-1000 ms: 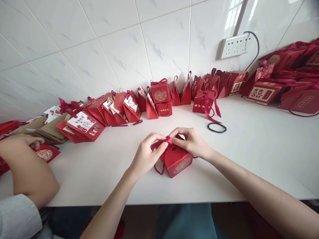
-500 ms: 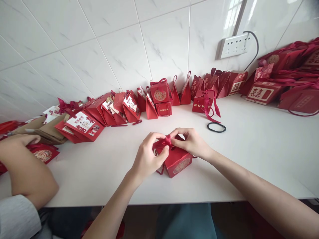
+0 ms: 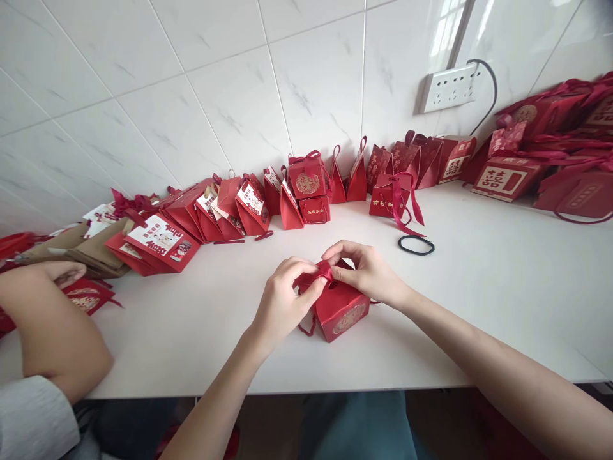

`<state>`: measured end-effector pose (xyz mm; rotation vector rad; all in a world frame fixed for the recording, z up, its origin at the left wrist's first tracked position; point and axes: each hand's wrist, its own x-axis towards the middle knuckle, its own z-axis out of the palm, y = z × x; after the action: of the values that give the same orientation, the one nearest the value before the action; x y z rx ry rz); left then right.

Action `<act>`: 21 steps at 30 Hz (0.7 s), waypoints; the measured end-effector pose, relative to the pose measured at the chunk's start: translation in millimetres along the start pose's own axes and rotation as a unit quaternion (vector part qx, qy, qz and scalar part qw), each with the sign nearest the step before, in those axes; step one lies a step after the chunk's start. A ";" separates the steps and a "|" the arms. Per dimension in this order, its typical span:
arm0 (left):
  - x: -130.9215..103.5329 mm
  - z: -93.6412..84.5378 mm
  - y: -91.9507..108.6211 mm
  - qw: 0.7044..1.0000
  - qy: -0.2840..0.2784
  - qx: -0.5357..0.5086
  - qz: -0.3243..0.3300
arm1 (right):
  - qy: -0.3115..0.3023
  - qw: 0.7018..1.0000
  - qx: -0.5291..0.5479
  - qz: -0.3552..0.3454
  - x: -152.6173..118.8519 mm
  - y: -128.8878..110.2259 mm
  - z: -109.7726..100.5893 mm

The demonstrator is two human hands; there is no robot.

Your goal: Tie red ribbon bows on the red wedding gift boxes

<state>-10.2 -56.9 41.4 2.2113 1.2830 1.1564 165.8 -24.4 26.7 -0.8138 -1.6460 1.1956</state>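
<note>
A red box [image 3: 345, 313] with a gold emblem on its front stands on the white table before me. On its top is a red ribbon bow [image 3: 325, 271]. My left hand [image 3: 288, 297] pinches the bow from the left between thumb and fingers. From the right, my right hand [image 3: 364, 271] is closed on the same ribbon, its thumb and index fingertip at the knot. The fingertips of both hands nearly meet there. A twisted red cord hangs at the box's left side.
Red gift boxes [image 3: 251, 204] line the tiled wall, with more piled at the right [image 3: 507, 176]. A black loop [image 3: 416, 245] lies right of my hands. Another person's arm [image 3: 57, 326] rests on the table [image 3: 182, 345] at the left, near a red box.
My left fingers have closed further on the ribbon, and my right index finger has shifted slightly left over the knot. The other person's hand at the left has moved a little.
</note>
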 end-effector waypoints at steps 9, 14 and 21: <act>-2.5 1.3 3.3 0.995 -0.016 -0.064 -0.074 | -0.017 1.000 -0.012 -0.005 0.1 -0.9 -4.2; -3.3 5.2 6.2 0.991 -0.030 -0.088 -0.099 | -0.014 1.000 -0.023 -0.011 1.3 -0.6 -7.7; -3.3 16.8 7.9 0.981 -0.004 -0.131 -0.145 | -0.020 0.999 -0.024 -0.009 1.2 -1.1 -8.7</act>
<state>6.5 -62.0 34.4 1.7724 1.3117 1.1268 173.4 -20.7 29.1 -0.8077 -1.7175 1.1701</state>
